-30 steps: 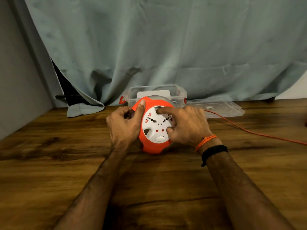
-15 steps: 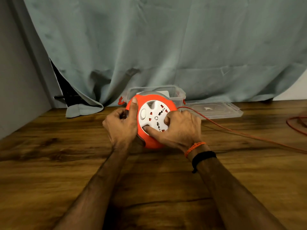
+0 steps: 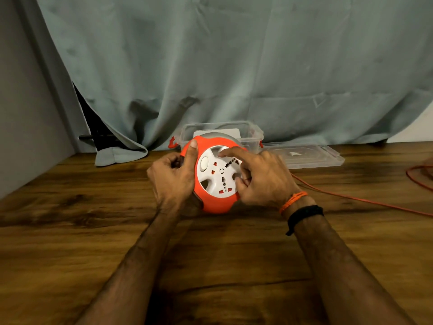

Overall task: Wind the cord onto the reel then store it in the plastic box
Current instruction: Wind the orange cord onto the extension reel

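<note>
- The reel (image 3: 216,177) stands on the table (image 3: 70,231), between the left hand (image 3: 173,178) and the right hand (image 3: 262,179).
- The plastic box (image 3: 220,134) sits just behind the reel, beyond both hands.
- The lid (image 3: 304,154) lies flat beside the box, behind the right hand.
- The cord (image 3: 351,197) trails along the table to the right of the right hand.
- A curtain (image 3: 234,66) hangs behind the box and lid.

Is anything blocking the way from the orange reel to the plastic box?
Nothing visible does. The reel stands right in front of the open plastic box, whose lid lies off to the right. But the cord still trails unwound across the table.
</note>
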`<control>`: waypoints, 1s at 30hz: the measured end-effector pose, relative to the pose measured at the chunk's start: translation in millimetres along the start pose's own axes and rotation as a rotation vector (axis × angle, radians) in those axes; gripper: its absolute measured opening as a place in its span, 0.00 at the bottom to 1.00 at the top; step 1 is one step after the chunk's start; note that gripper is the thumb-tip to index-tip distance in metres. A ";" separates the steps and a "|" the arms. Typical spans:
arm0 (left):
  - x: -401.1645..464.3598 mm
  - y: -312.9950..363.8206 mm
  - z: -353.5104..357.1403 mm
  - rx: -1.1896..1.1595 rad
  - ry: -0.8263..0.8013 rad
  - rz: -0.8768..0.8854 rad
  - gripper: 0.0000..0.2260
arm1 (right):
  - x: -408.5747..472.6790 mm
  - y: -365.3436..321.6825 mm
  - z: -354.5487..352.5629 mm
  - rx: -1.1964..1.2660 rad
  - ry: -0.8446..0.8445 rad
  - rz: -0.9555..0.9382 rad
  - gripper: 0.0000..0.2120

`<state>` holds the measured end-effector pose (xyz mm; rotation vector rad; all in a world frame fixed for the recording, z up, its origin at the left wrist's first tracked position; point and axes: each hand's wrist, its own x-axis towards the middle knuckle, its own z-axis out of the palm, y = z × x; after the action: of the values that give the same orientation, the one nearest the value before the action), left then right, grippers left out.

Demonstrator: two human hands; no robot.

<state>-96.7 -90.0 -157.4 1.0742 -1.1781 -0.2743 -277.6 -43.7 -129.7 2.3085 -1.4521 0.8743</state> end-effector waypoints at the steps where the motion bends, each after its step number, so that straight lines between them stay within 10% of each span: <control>1: 0.1 0.5 -0.6 -0.002 -0.010 0.005 0.27 | -0.3 1.2 0.7 -0.012 -0.011 -0.005 0.30; 18: -4.0 3.3 -1.6 0.003 -0.064 0.072 0.26 | 0.6 7.7 13.0 -0.160 0.063 0.053 0.30; 30: -13.2 5.5 8.5 -0.056 0.122 -0.054 0.17 | 4.1 -31.6 41.2 -0.041 0.226 0.526 0.39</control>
<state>-111.3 -82.8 -161.3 1.0595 -1.0284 -0.2784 -234.2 -53.8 -156.6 1.7437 -1.9781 1.1784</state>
